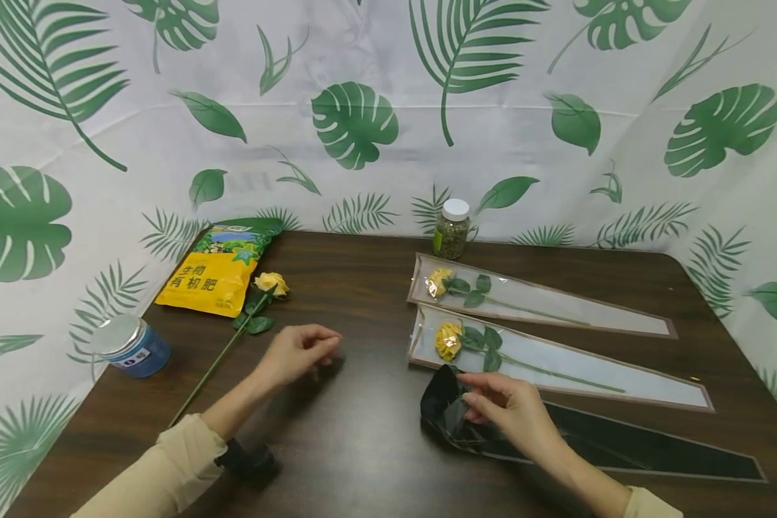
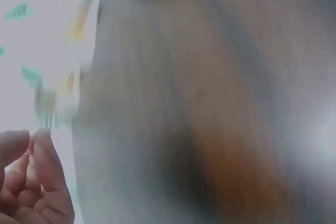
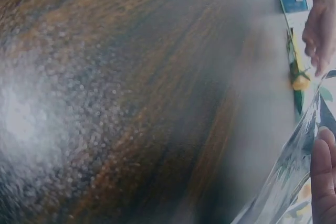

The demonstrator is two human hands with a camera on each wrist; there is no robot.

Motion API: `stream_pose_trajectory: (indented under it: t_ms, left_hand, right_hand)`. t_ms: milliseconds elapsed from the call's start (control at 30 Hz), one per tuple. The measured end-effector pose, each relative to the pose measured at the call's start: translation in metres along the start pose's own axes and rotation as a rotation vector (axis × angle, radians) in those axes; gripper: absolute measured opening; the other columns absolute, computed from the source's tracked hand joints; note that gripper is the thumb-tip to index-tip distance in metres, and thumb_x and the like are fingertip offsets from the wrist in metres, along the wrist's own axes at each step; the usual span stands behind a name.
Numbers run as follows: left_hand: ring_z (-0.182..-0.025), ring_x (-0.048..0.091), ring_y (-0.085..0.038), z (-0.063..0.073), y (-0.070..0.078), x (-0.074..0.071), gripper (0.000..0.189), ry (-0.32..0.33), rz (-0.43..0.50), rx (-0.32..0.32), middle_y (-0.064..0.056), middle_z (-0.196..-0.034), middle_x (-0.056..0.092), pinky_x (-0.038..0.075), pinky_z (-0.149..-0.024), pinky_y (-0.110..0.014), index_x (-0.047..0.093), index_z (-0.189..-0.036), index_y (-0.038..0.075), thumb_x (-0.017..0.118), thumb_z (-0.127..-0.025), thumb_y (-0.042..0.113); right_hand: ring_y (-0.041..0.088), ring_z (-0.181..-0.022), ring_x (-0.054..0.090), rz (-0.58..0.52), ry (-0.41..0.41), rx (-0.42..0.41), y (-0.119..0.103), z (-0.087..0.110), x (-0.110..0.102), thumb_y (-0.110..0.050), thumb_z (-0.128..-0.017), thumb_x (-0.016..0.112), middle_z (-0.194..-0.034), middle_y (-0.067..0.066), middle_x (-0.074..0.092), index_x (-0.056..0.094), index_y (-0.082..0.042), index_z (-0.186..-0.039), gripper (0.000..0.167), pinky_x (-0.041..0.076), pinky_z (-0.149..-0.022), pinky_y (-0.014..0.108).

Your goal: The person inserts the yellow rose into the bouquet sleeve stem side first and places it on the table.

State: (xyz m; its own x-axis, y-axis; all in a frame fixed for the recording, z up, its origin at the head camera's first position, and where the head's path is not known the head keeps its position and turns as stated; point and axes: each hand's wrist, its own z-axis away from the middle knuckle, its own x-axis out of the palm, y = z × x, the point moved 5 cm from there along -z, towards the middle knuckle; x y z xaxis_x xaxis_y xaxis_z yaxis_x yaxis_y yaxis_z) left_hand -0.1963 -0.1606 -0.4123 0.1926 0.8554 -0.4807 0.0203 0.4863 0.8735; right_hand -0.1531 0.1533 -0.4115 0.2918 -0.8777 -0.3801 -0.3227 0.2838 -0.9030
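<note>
A black flower sleeve (image 1: 647,442) with a clear front lies across the front right of the table, its wide end lifted. My right hand (image 1: 518,414) pinches the edge of that end, and the right wrist view shows the clear film (image 3: 281,190) beside my fingers. Over the middle of the table my left hand (image 1: 291,352) hovers, loosely curled around nothing. To its left lies a loose yellow rose (image 1: 272,284) with a long green stem. Two white sleeves, the nearer (image 1: 576,367) and the farther (image 1: 557,298), each hold a yellow rose behind the black one.
A yellow and green fertilizer bag (image 1: 210,270) lies at the back left, touching the rose's leaves. Near the left edge stands a blue jar (image 1: 139,352) with a silvery lid. A white-capped jar (image 1: 452,234) stands at the back, by the leaf-printed cloth (image 1: 259,165).
</note>
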Motion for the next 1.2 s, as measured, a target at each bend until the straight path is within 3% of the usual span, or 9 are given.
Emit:
stream_pose_trajectory:
  t_ms: [133, 267, 367, 467, 667, 767, 933, 1033, 1200]
  left_hand:
    - [-0.071, 0.061, -0.018, 0.012, -0.026, -0.068, 0.027, 0.167, -0.183, -0.103, -0.016, -0.087, 0.068, 0.051, -0.059, -0.024, 0.065, -0.108, -0.001, 0.06, -0.093, 0.021]
    - [-0.076, 0.06, -0.023, 0.026, -0.043, -0.105, 0.026, 0.275, -0.355, -0.179, -0.017, -0.092, 0.067, 0.05, -0.063, -0.029, 0.063, -0.106, -0.001, 0.062, -0.091, 0.021]
    - [-0.082, 0.06, -0.03, 0.032, -0.051, -0.115, 0.026, 0.305, -0.448, -0.195, -0.02, -0.094, 0.066, 0.049, -0.068, -0.04, 0.061, -0.105, -0.002, 0.064, -0.089, 0.019]
    - [-0.082, 0.06, -0.032, 0.034, -0.058, -0.116, 0.028, 0.273, -0.485, -0.225, -0.022, -0.094, 0.065, 0.049, -0.071, -0.045, 0.058, -0.105, -0.004, 0.065, -0.088, 0.017]
    - [-0.074, 0.056, -0.023, 0.031, -0.069, -0.112, 0.025, 0.186, -0.481, -0.287, -0.019, -0.089, 0.065, 0.046, -0.064, -0.034, 0.058, -0.104, -0.006, 0.064, -0.087, 0.012]
    - [-0.073, 0.058, -0.019, 0.028, -0.071, -0.108, 0.027, 0.137, -0.384, -0.297, -0.016, -0.087, 0.066, 0.048, -0.063, -0.03, 0.059, -0.106, -0.008, 0.064, -0.088, 0.011]
    - [-0.081, 0.063, -0.008, 0.017, -0.065, -0.086, 0.043, -0.031, 0.012, -0.289, -0.007, -0.096, 0.067, 0.055, -0.072, -0.026, 0.05, -0.125, -0.013, 0.06, -0.092, 0.013]
    - [-0.086, 0.062, -0.003, 0.008, -0.051, -0.065, 0.052, -0.086, 0.241, -0.294, 0.001, -0.101, 0.065, 0.054, -0.076, -0.023, 0.039, -0.136, -0.011, 0.058, -0.094, 0.014]
    - [-0.088, 0.064, -0.003, -0.008, -0.015, -0.022, 0.058, -0.083, 0.58, -0.267, 0.008, -0.096, 0.061, 0.053, -0.073, -0.017, 0.028, -0.143, -0.007, 0.055, -0.095, 0.01]
  right_hand:
    - [0.007, -0.066, 0.067, -0.015, -0.003, 0.004, 0.001, 0.0, 0.001, 0.0, -0.086, 0.064, -0.082, 0.014, 0.066, 0.063, 0.008, -0.111, 0.027, 0.056, -0.057, 0.028]
    - [0.007, -0.066, 0.067, -0.016, -0.004, 0.005, 0.002, -0.001, 0.002, -0.001, -0.086, 0.064, -0.083, 0.014, 0.067, 0.063, 0.008, -0.112, 0.027, 0.056, -0.057, 0.028]
    - [0.007, -0.065, 0.067, -0.016, -0.003, 0.006, 0.002, -0.001, 0.002, -0.001, -0.086, 0.064, -0.084, 0.014, 0.068, 0.063, 0.007, -0.112, 0.027, 0.056, -0.057, 0.028]
    - [0.007, -0.065, 0.067, -0.018, -0.004, 0.003, 0.002, -0.001, 0.002, -0.001, -0.086, 0.064, -0.085, 0.015, 0.068, 0.063, 0.007, -0.112, 0.027, 0.056, -0.057, 0.028]
    - [0.008, -0.065, 0.067, -0.018, -0.005, -0.006, 0.002, 0.0, 0.002, -0.001, -0.086, 0.064, -0.084, 0.015, 0.068, 0.063, 0.008, -0.112, 0.027, 0.056, -0.057, 0.028]
    - [0.008, -0.065, 0.067, -0.016, -0.003, -0.005, 0.002, 0.0, 0.002, 0.0, -0.086, 0.064, -0.083, 0.015, 0.068, 0.063, 0.008, -0.112, 0.027, 0.056, -0.056, 0.028]
    - [0.009, -0.065, 0.067, -0.01, 0.006, -0.003, 0.002, -0.001, 0.002, 0.0, -0.086, 0.064, -0.085, 0.016, 0.069, 0.063, 0.008, -0.111, 0.026, 0.056, -0.056, 0.028]
    - [0.009, -0.065, 0.067, -0.011, 0.012, 0.002, 0.002, -0.003, 0.002, 0.0, -0.086, 0.064, -0.086, 0.017, 0.069, 0.063, 0.009, -0.111, 0.026, 0.056, -0.057, 0.028]
    - [0.008, -0.065, 0.067, -0.021, 0.014, 0.016, 0.004, -0.005, 0.005, 0.001, -0.086, 0.063, -0.085, 0.017, 0.067, 0.063, 0.009, -0.11, 0.026, 0.056, -0.057, 0.029]
